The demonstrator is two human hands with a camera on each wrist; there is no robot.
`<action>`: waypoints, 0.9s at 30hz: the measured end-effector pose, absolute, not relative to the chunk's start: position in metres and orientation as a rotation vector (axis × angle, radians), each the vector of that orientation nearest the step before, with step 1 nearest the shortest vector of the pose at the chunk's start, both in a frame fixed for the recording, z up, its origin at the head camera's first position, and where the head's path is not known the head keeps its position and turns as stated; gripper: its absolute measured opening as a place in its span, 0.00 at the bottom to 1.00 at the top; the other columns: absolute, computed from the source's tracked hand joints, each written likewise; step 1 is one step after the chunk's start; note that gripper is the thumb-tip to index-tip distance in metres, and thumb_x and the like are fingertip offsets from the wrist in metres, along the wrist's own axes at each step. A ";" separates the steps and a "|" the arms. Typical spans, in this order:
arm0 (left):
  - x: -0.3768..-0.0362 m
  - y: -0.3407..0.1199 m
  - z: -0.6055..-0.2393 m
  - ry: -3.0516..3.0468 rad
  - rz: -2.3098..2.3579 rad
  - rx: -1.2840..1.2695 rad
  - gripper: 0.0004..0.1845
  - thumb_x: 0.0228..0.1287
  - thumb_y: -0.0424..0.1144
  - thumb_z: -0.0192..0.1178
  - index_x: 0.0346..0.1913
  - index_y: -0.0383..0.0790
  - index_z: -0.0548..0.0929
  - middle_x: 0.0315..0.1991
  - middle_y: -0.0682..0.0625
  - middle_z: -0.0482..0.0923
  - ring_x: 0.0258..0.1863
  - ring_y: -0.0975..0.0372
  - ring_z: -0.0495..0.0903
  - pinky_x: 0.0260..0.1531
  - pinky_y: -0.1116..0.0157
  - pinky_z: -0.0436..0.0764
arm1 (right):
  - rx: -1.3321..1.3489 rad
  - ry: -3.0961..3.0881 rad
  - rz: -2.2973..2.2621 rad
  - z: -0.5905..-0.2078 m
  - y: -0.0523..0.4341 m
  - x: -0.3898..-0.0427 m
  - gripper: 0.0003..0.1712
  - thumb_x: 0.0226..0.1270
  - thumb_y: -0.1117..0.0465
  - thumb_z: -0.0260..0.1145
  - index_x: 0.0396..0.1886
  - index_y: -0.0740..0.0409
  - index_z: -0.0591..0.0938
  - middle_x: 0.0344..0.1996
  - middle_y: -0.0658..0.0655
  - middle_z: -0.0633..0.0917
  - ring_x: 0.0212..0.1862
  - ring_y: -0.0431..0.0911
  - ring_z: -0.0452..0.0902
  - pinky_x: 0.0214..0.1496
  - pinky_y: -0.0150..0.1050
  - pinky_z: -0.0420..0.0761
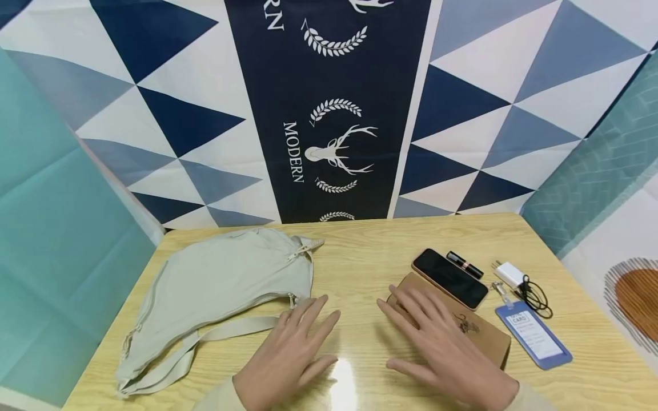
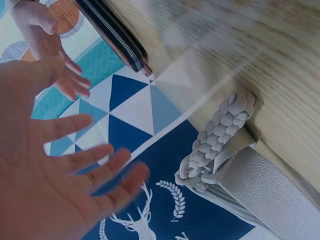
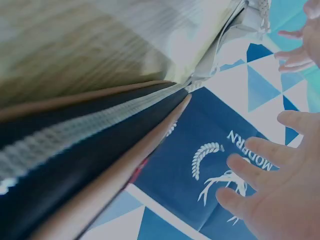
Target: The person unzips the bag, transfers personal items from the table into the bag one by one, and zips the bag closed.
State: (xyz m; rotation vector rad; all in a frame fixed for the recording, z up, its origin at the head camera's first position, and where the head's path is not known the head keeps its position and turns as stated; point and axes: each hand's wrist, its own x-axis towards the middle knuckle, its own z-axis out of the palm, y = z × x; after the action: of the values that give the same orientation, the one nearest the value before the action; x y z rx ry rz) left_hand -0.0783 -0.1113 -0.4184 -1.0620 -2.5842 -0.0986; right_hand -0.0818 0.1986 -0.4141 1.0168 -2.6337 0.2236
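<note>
My left hand (image 1: 293,351) hovers with spread, straight fingers near the front edge of a pale beige sling bag (image 1: 231,274), holding nothing. The bag's zip pull, a braided cord (image 2: 220,135), and its strap (image 2: 270,185) show in the left wrist view. On the other side, my right hand (image 1: 437,342) stretches its fingers above a brown zip wallet (image 1: 490,339) and partly hides it. The right wrist view shows the wallet's zip (image 3: 100,132) close up, with the fingers apart from it and nothing gripped.
Beyond the wallet lie a black-screened phone (image 1: 449,278) and a lipstick tube (image 1: 465,265). Further right are a white charger plug (image 1: 510,275), a coiled black cable (image 1: 537,299) and a blue card holder (image 1: 534,334). A patterned cloth (image 1: 329,114) hangs behind the wooden table (image 1: 354,257).
</note>
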 end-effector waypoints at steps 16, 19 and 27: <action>-0.091 -0.131 -0.417 -2.501 -0.267 -1.001 0.12 0.64 0.45 0.67 0.44 0.41 0.82 0.38 0.50 0.80 0.35 0.61 0.81 0.32 0.62 0.82 | 1.209 -2.641 0.232 -0.403 0.150 -0.105 0.32 0.73 0.40 0.60 0.69 0.50 0.73 0.58 0.51 0.79 0.61 0.47 0.74 0.62 0.50 0.74; -0.092 -0.136 -0.415 -2.522 -0.285 -0.972 0.11 0.65 0.44 0.66 0.43 0.40 0.82 0.34 0.53 0.78 0.29 0.65 0.77 0.24 0.68 0.78 | 1.226 -2.663 0.246 -0.401 0.140 -0.108 0.30 0.74 0.40 0.58 0.68 0.49 0.75 0.57 0.51 0.80 0.61 0.48 0.75 0.61 0.50 0.75; -0.098 -0.148 -0.408 -2.537 -0.320 -0.886 0.10 0.67 0.42 0.65 0.45 0.39 0.85 0.32 0.54 0.78 0.26 0.66 0.77 0.22 0.69 0.78 | 1.257 -2.613 0.289 -0.394 0.117 -0.123 0.27 0.74 0.42 0.59 0.64 0.53 0.78 0.54 0.53 0.82 0.57 0.48 0.77 0.58 0.48 0.78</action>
State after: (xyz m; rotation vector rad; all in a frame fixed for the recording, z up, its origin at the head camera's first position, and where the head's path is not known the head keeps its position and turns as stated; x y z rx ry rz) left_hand -0.0985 -0.1480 -0.4081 -0.8860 -2.5366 -0.3196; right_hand -0.1235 0.1173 -0.3943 1.2567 -2.6125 0.2891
